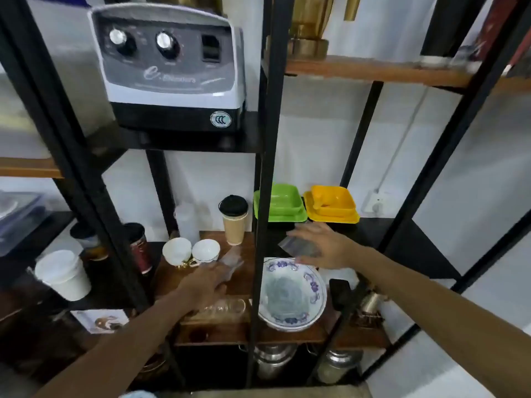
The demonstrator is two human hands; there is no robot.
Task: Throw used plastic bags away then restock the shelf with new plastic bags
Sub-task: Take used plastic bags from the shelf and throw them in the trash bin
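Clear bags are pinched in each hand's fingers, left (208, 278) and right (324, 248), reaching over the shelf (238, 282), probably to clear it.

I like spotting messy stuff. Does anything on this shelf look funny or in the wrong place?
Yes: two white teacups lie tipped on their sides on the wooden shelf, and clear plastic bags sit crumpled inside the blue-flowered bowl.

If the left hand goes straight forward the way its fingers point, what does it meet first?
Probably the paper coffee cup with the black lid. The left hand, holding a clear plastic bag, points up and right toward it, though depth is uncertain.
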